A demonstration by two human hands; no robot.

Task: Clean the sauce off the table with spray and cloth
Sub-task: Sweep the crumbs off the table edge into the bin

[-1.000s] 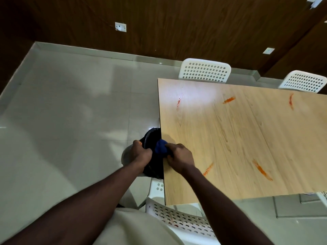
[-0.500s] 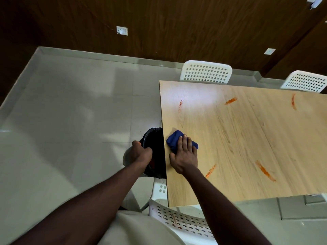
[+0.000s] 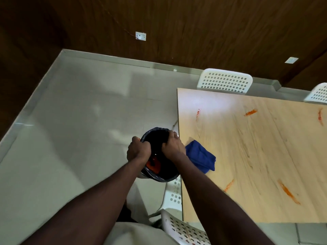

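A blue cloth (image 3: 200, 156) lies crumpled on the light wooden table (image 3: 256, 156) near its left edge, with no hand on it. Several orange sauce streaks mark the table, such as one at the front right (image 3: 288, 191) and one at the far middle (image 3: 250, 112). Beside the table's left edge, both hands hold a bin with a black liner (image 3: 159, 167). My left hand (image 3: 138, 149) grips its left rim and my right hand (image 3: 172, 145) grips the right rim. Something orange-red lies inside the bin. No spray bottle is in view.
White perforated chairs stand at the table's far side (image 3: 224, 81), at the far right (image 3: 318, 93) and right below me (image 3: 184, 228). Grey tiled floor (image 3: 79, 129) spreads to the left. A dark wooden wall with sockets rises behind.
My right hand has left the blue cloth on the table and moved left to grip the bin's rim. The bin now sits clear of the table edge.
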